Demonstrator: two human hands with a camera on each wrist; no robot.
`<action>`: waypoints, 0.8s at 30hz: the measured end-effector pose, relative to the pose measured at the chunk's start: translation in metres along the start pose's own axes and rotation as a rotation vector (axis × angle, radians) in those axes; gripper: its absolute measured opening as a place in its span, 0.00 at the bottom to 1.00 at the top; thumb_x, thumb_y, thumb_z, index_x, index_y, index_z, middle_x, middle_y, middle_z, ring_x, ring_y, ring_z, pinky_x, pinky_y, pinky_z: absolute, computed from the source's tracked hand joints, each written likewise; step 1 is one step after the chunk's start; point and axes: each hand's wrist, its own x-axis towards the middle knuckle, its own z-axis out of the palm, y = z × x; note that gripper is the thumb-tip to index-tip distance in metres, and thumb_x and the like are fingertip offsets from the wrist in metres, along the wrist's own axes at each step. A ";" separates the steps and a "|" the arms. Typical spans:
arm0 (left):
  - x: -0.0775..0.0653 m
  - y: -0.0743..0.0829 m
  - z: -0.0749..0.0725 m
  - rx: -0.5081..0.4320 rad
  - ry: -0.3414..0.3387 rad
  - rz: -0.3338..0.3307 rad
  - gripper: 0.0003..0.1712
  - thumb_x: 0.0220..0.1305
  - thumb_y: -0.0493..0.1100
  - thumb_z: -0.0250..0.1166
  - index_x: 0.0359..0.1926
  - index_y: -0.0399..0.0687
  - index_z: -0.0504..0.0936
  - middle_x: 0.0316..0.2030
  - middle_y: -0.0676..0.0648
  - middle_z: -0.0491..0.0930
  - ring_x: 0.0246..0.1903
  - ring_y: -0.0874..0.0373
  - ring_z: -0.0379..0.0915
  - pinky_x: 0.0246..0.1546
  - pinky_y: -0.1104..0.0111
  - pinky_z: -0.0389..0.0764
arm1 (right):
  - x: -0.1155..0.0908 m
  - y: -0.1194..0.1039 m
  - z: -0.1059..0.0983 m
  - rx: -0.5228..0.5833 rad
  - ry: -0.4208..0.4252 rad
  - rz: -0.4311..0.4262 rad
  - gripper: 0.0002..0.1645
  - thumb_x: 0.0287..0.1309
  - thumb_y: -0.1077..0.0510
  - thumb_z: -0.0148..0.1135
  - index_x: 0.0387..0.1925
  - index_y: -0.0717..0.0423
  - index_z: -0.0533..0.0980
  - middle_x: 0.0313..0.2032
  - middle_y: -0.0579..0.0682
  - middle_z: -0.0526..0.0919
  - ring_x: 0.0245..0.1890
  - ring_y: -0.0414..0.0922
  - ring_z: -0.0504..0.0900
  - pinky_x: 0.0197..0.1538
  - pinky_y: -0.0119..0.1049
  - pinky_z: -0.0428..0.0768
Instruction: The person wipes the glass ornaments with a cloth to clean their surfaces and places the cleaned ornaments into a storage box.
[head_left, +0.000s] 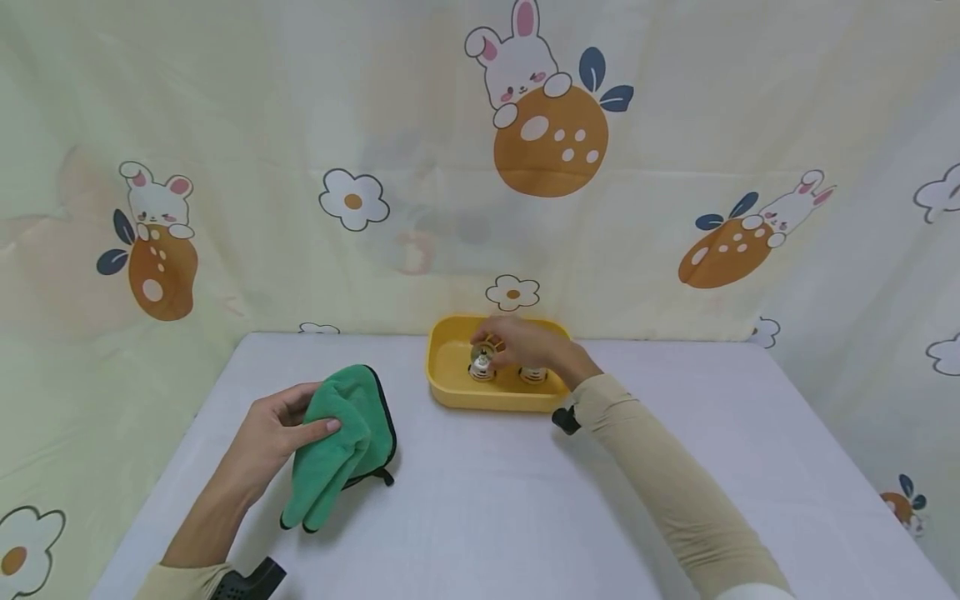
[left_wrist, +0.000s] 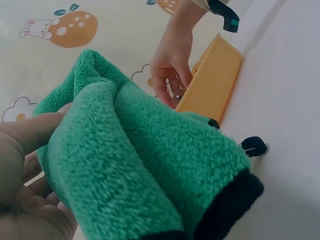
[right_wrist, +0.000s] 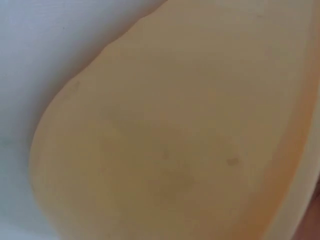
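Note:
My left hand [head_left: 273, 433] pinches a green plush cloth [head_left: 348, 425] with black edging and a small black loop, thumb in front and fingers behind. The cloth hangs folded above the table at left, filling much of the left wrist view. Inside a yellow tray [head_left: 450, 397] at the back of the table, my right hand [head_left: 525, 342] has thumb and fingers around a small clear-topped ornament with black and white markings [head_left: 482, 367]. A second small striped ornament [head_left: 533, 375] stands to its right, partly under the hand. The right wrist view shows only the blurred tray wall [right_wrist: 150, 125].
A white cloth covers the table [head_left: 480, 500]. Behind it hangs a pale curtain [head_left: 420, 108] printed with rabbits, oranges and flowers, close to the tray's back edge. A black wrist camera [head_left: 566, 419] on the right sleeve sits by the tray's front right corner.

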 end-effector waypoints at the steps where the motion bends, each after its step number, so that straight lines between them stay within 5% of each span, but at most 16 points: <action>1: 0.000 0.000 0.001 -0.003 -0.003 0.002 0.32 0.60 0.41 0.75 0.64 0.37 0.77 0.49 0.47 0.85 0.46 0.57 0.82 0.45 0.70 0.85 | -0.001 0.000 0.000 -0.003 -0.004 -0.001 0.27 0.63 0.61 0.69 0.63 0.56 0.76 0.59 0.49 0.80 0.59 0.47 0.77 0.64 0.44 0.77; 14: 0.009 0.000 0.011 -0.032 -0.047 0.038 0.30 0.62 0.40 0.74 0.64 0.37 0.77 0.49 0.48 0.85 0.46 0.56 0.83 0.46 0.69 0.85 | -0.025 -0.016 -0.009 -0.101 0.031 0.042 0.36 0.64 0.55 0.70 0.71 0.57 0.69 0.68 0.54 0.74 0.68 0.53 0.72 0.71 0.49 0.71; 24: 0.017 -0.003 0.015 -0.033 -0.111 0.015 0.30 0.63 0.42 0.73 0.64 0.38 0.77 0.51 0.45 0.84 0.47 0.56 0.83 0.46 0.67 0.85 | -0.069 -0.036 -0.016 0.013 0.181 -0.016 0.37 0.65 0.49 0.69 0.70 0.60 0.70 0.66 0.54 0.77 0.65 0.51 0.75 0.68 0.51 0.74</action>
